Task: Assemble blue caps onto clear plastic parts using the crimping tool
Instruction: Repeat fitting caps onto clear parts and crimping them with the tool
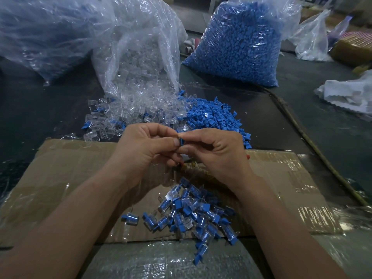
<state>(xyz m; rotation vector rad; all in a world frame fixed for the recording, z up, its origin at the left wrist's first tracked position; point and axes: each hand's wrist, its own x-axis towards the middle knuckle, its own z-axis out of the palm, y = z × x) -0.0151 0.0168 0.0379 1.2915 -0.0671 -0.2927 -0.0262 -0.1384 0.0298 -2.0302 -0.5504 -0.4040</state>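
Observation:
My left hand (145, 150) and my right hand (217, 152) meet above a cardboard sheet (68, 170). Together their fingertips pinch one small blue cap (181, 142); whether a clear part sits under it is hidden by my fingers. Beyond my hands lies a loose heap of clear plastic parts (124, 117), and to its right a heap of blue caps (215, 115). A pile of joined blue-and-clear pieces (191, 214) rests on the cardboard below my wrists. No crimping tool shows.
An open bag of clear parts (138, 57) spills forward at the back. A full bag of blue caps (237, 43) stands at the back right, and a large crumpled bag (44, 33) at the back left. A white cloth (350, 93) lies far right.

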